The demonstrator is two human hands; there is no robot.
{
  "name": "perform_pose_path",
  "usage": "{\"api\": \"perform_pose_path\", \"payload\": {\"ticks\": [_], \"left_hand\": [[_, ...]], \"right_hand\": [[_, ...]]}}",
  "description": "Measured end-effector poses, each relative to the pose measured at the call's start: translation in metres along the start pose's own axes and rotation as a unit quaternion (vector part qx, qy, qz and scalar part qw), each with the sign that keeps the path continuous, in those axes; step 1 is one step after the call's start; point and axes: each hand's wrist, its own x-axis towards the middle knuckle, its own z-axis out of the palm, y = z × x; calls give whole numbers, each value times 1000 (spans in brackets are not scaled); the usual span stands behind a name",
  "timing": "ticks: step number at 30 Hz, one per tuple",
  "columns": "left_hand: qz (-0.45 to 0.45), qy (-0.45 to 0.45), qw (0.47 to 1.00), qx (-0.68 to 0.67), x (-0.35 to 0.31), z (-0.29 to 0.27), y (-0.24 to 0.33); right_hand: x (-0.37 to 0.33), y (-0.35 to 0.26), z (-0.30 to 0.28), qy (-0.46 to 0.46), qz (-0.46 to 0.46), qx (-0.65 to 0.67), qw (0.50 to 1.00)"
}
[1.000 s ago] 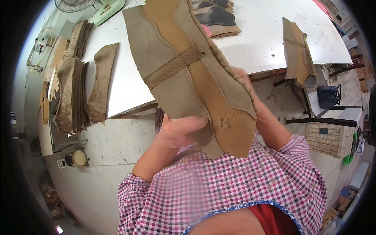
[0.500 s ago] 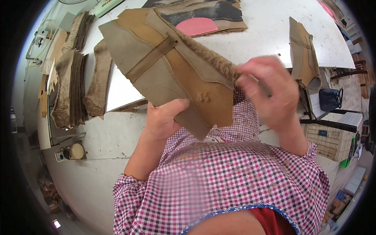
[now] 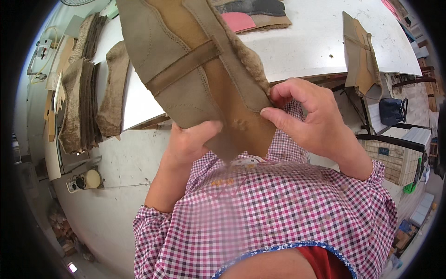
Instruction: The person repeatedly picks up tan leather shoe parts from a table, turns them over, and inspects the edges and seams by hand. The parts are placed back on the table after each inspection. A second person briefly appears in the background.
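Note:
In front of me I hold up a fleece-lined boot upper [image 3: 179,100], brown and grey-tan with stitched seams and a strap across it. Brown fleece shows along its right edge. My left hand [image 3: 193,142] is closed on the lower left side, its thumb on the outer face and its fingers hidden behind. My right hand [image 3: 311,116] pinches the right edge between thumb and forefinger, beside the end of the fleece. The top of the piece runs out of the picture.
A white table [image 3: 311,44] stretches ahead. Stacked fleece pieces [image 3: 76,107] hang over its left edge beside another fleece piece [image 3: 114,88]. A pink piece [image 3: 237,21] lies on a pile behind. At right are another boot upper [image 3: 360,56], a dark bag [image 3: 392,110] and a crate [image 3: 392,160].
My right hand, blurred before, now pinches the right edge clearly with thumb and forefinger. The boot upper has come closer and shifted upward in the picture, with my left hand still on it.

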Motion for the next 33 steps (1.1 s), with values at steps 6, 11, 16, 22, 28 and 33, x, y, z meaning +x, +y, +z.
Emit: {"api": "perform_pose_path", "payload": {"ticks": [6,11,16,22,28,33], "left_hand": [[-3,-10,1000,16,2,0,-4],[206,-97,947,225,12,-11,-18],[70,30,989,125,10,7,-23],[13,65,995,76,8,8,-18],[29,30,997,64,7,5,-20],[36,25,999,11,6,11,-23]], "right_hand": [[-8,-5,4,4,29,13,999],[-14,-9,7,7,185,170,968],[-16,17,21,75,111,106,985],[6,13,20,163,-81,-100,978],[9,11,12,83,20,34,996],[3,6,18,95,17,51,994]]}}
